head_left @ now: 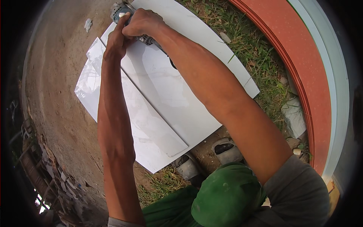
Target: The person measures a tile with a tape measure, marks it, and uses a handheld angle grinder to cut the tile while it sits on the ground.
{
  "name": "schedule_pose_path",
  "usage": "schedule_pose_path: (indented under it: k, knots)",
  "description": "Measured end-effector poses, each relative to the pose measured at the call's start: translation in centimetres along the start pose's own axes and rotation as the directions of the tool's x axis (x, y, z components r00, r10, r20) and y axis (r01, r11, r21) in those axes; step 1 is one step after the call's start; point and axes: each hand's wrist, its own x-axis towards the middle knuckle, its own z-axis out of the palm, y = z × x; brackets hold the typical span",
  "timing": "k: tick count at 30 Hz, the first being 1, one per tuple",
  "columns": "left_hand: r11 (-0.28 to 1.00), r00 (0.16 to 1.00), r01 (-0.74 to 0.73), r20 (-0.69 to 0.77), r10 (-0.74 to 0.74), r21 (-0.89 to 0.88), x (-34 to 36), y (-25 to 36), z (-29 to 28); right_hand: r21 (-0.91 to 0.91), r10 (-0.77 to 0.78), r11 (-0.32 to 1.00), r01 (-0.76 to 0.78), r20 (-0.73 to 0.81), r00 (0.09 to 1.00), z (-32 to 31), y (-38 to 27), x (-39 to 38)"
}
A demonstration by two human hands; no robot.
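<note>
Both my hands are on a blue-grey angle grinder [121, 11] at the far end of a large white sheet [162, 75]. My left hand [116, 41] wraps round the tool from the left, its thumb pointing up along the tool's head. My right hand [145, 22] is closed over the top of the body. The tool's lower part shows under the right wrist, and a black cord loops out beneath that forearm. My hands hide its middle, and its disc cannot be made out. A narrower white glossy piece [143, 125] lies on the sheet's left part.
Bare concrete ground [56, 75] spreads to the left, with a scrap pile [64, 189] near its lower edge. Grass [242, 38] and stones [294, 117] border a curved red wall base [295, 60] on the right. My shoes [227, 151] stand at the sheet's near edge, below my green-clothed knee [227, 189].
</note>
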Motion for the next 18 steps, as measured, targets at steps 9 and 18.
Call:
schedule_pose_path:
  k: [9,18]
  knots:
    - [1.000,1.000,-0.007,0.027,0.007,-0.024,1.4,0.3,-1.1,-0.014,-0.001,1.000,0.001,-0.004,1.000,0.2,-1.1,1.0]
    - [0.999,0.999,0.046,0.003,-0.046,0.029,2.3,0.8,-1.8,0.018,0.022,1.000,-0.023,0.024,0.999,-0.2,-1.5,2.0]
